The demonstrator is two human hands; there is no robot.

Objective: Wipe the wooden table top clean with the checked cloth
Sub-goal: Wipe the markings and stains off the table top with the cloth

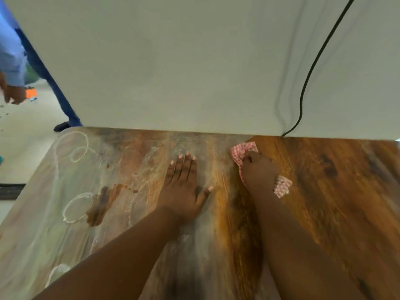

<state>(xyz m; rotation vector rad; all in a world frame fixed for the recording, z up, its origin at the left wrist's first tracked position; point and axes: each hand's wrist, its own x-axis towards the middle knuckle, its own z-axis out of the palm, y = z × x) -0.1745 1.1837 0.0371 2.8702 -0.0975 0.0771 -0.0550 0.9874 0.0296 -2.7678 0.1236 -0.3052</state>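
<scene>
Wood: the counter (324, 191) is showing bare brown grain on its right part, while its left and middle parts are lying under a pale chalky film.
Marks: white rings (74, 207) and loops are lying in the film near the left edge, beside a dark bare patch (101, 204).
Cloth: the red-and-white checked cloth (241, 150) is sitting on the counter near the far edge, at the border between the filmed and the bare wood; its ends are sticking out ahead of and behind the fist.
Right hand: the right hand (258, 169) is pressing down on the cloth, its grip curled tight around the bunched fabric.
Left hand: the left hand (184, 187) is lying flat, palm down, on the filmed wood just left of the cloth, fingers (184, 167) stretched out and thumb apart, gripping nothing.
Background: a pale wall (173, 61) is standing behind the counter, with a black cable (311, 68) hanging down it.
Far left: another person's blue sleeve (10, 55) and leg are showing on the floor side.
</scene>
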